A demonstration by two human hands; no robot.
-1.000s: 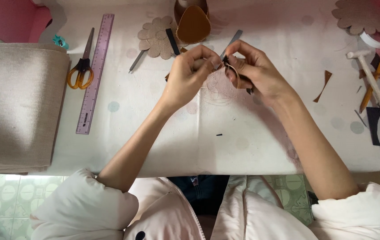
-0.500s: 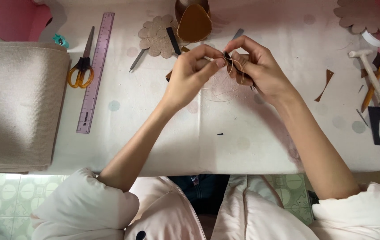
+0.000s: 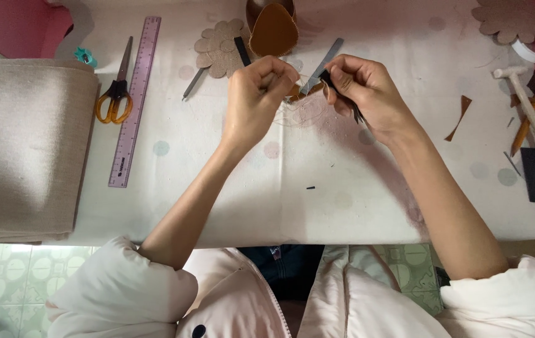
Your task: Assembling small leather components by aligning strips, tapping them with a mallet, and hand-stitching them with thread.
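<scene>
Both hands are raised over the white tabletop (image 3: 317, 188), close together. My left hand (image 3: 256, 94) has its fingertips pinched on a thin pale thread (image 3: 292, 117) that loops down between the hands. My right hand (image 3: 362, 92) grips a small dark-and-brown leather piece (image 3: 325, 79), and a dark end pokes out below its fingers. A grey metal strip (image 3: 329, 55) lies on the table just behind the hands. Whether a needle is on the thread is too small to tell.
Behind the hands lie a brown oval leather piece (image 3: 272, 30), a flower-shaped cutout (image 3: 217, 47) and a thin awl (image 3: 192, 84). Orange-handled scissors (image 3: 114, 100), a purple ruler (image 3: 135, 100) and a beige fabric roll (image 3: 23, 150) are left. A white hammer (image 3: 524, 103) and leather scraps (image 3: 460, 117) are right.
Both hands have shifted slightly away from me and closer together. The left fingertips have pulled the thread tighter toward the right hand's piece.
</scene>
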